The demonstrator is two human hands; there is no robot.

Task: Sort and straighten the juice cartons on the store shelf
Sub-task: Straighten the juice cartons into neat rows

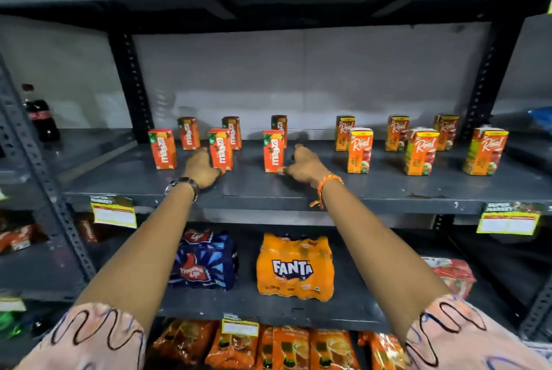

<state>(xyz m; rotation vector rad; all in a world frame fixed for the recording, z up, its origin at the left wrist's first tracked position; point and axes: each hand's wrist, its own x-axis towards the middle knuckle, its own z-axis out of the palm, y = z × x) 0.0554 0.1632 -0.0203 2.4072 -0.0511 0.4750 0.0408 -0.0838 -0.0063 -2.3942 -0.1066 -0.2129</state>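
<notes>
Several red-orange Maaza cartons stand upright in two staggered rows on the left half of the grey shelf (298, 193). Several orange Real cartons (421, 151) stand the same way on the right half. My left hand (203, 168) rests on the shelf against the left side of the middle front Maaza carton (221, 150), fingers stretched toward the back, thumb at the carton's base. My right hand (304, 165) lies just right of the right front Maaza carton (273, 151), thumb touching its lower corner, fingers pointing back. Neither hand wraps around a carton.
A cola bottle (40, 118) stands on the neighbouring shelf at left. Below are a blue Thums Up pack (206, 262), an orange Fanta pack (295, 268) and a red pack (454, 277). Yellow price tags (113, 212) hang on the shelf edge. Steel posts (131, 86) flank the bay.
</notes>
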